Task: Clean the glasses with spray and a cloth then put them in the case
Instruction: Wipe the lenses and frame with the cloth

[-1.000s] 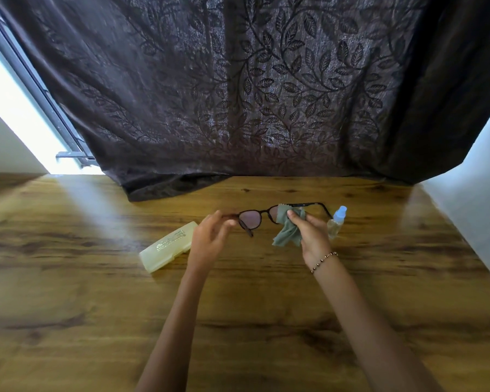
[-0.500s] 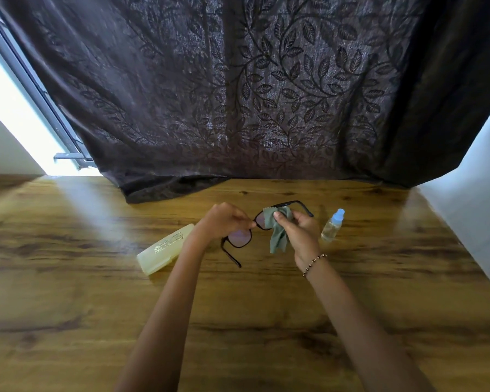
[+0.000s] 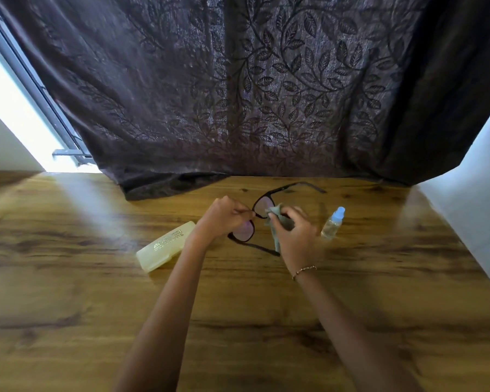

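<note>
**Glasses tipped on end mid-wipe: lens rub tips**

Swung from level to nearly on end within the last second, the glasses [image 3: 245,232] are now gripped at both sides. The frame is pinched near the bridge by the left fingertips [image 3: 245,212]. The cloth [image 3: 276,212] is bunched in the curled right fingers [image 3: 292,214] and pressed against the far lens.

Pressure is probably best kept light, with small circles. The frame should be braced by the left hand [image 3: 224,219] so nothing gets twisted by the right hand [image 3: 294,236]. The spray bottle [image 3: 333,223] is parked right of the glasses, the closed case [image 3: 166,246] left of them.
</note>
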The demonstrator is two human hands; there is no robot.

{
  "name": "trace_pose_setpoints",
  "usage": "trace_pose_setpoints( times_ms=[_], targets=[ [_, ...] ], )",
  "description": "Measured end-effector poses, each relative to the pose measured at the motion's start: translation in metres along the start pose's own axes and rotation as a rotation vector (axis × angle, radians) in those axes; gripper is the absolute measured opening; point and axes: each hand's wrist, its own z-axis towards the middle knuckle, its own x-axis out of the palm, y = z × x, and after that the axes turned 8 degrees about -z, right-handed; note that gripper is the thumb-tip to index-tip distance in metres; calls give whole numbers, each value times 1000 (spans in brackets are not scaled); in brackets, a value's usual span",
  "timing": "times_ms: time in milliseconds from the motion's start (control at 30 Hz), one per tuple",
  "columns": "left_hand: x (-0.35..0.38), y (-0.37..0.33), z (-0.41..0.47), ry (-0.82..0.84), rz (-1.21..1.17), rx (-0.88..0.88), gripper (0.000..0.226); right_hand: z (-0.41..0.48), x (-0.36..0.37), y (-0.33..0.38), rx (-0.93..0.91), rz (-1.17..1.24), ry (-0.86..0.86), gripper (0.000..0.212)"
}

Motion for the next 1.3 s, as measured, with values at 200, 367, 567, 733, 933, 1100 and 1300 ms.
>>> trace_pose_setpoints(
  times_ms=[200,367,567,733,933,1100,1300],
  targets=[
    [0,-3,-1,67,48,44,20,-11,2,-9,-385,-284,195,17],
    [2,3,-4,98,-3,68,20,-1,-4,-3,-521,-370,268,24],
    [-1,15,-5,31,-126,35,17,-10,-7,-1,-455,-481,290,24],
    [4,18,-7,57,-138,89,16,-7,-6,-1,-480,-493,298,32],
    [4,24,-5,25,-187,76,15,-19,-2,-3,-455,-541,291,29],
    [7,26,-7,28,-207,94,18,-8,-4,-3,-438,-572,264,37],
    [4,28,-6,14,-234,47,16,-19,1,0,-511,-566,268,36]
  ],
)
